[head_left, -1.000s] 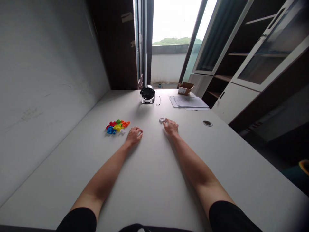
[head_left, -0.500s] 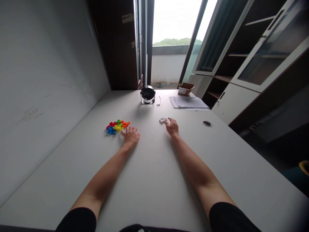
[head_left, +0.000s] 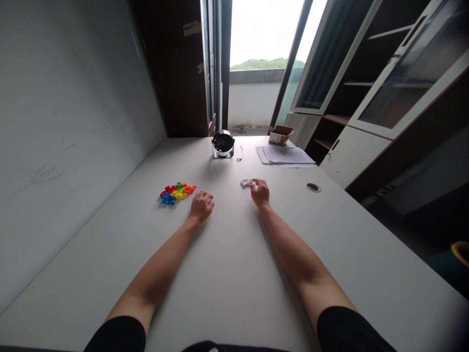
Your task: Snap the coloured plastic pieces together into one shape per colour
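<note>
left hand [head_left: 201, 206] near one coloured plastic heap [head_left: 178, 193]; right hand [head_left: 260, 192] touching one white piece [head_left: 246, 183]; two hands apart

The little toy pieces [head_left: 178, 193] are showing red, blue, yellow, green and orange, all mixed up in a bright patch. The small piece [head_left: 246, 183] is looking white, and the desk [head_left: 234, 274] is looking white too. The fan [head_left: 223, 143] is showing black and silver, and the box [head_left: 281, 135] is showing brown.
</note>
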A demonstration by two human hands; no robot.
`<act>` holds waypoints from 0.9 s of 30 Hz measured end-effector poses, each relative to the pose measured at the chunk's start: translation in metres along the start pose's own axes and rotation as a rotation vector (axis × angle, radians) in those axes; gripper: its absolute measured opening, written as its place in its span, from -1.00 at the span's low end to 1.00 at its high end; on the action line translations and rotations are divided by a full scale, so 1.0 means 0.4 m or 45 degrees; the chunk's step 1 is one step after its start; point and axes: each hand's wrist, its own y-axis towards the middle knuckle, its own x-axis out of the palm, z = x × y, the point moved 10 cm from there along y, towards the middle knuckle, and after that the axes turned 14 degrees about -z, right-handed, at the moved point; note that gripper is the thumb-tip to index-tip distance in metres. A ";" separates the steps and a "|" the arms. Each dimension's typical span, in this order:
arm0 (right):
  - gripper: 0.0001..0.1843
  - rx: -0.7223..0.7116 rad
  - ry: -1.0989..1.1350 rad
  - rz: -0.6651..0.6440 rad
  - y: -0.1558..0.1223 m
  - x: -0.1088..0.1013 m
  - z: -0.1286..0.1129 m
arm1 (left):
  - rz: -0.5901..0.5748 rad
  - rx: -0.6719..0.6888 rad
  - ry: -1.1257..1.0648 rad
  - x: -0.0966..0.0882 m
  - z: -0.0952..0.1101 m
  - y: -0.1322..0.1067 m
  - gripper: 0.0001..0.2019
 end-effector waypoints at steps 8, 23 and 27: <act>-0.63 -0.158 -0.011 -0.078 -0.022 0.004 -0.079 | -0.131 0.000 0.045 0.026 -0.011 0.004 -0.78; -0.70 -0.804 0.268 -0.834 -0.135 0.207 -0.299 | -0.178 0.177 -0.034 0.026 0.021 0.002 -0.79; -0.67 -0.865 0.294 -0.850 -0.157 0.203 -0.330 | -0.187 0.177 -0.109 0.026 0.018 0.004 -0.77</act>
